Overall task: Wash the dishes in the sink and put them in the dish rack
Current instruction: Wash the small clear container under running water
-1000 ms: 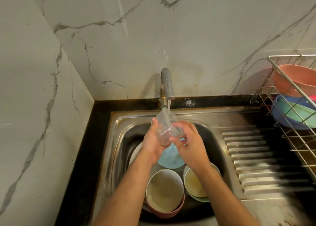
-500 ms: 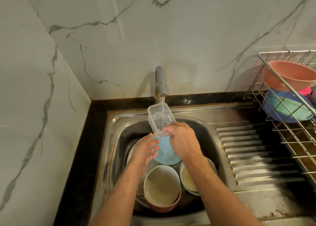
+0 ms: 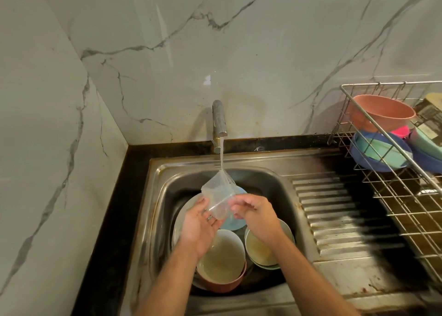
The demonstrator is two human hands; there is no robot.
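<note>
A clear plastic container [image 3: 218,196] is held tilted over the sink [image 3: 284,186], its upper corner meeting the stream of water [image 3: 222,153] that falls from the tap [image 3: 219,121] at 12 o'clock of it. The left hand [image 3: 199,222] lies palm-up beneath the container at its 7 o'clock, fingers fairly straight and supporting its lower end; this grip is released, a cradle rather than a clasp. The right hand [image 3: 253,211] sits at the container's 4 o'clock, its fingertips curled and pinching the lower edge; this grip is grasping the container. Directly below the container lies a light blue plate [image 3: 235,222], partly covered by both hands. At 6 o'clock of the hands stands a pink bowl [image 3: 221,268] with a cream interior, and at its 3 o'clock, touching or just beside it, a pale green bowl [image 3: 259,247]; both rest on a larger pale plate [image 3: 184,212] in the basin. The ribbed drainboard [image 3: 334,210] extends at 3 o'clock of the basin. At 2 o'clock stands the wire dish rack [image 3: 392,196], holding a pink bowl in the rack [image 3: 380,112] on its side above stacked blue and green bowls [image 3: 378,153]. The dark desk [image 3: 107,220] borders the sink at 9 o'clock, beneath the marble wall [image 3: 239,40].
</note>
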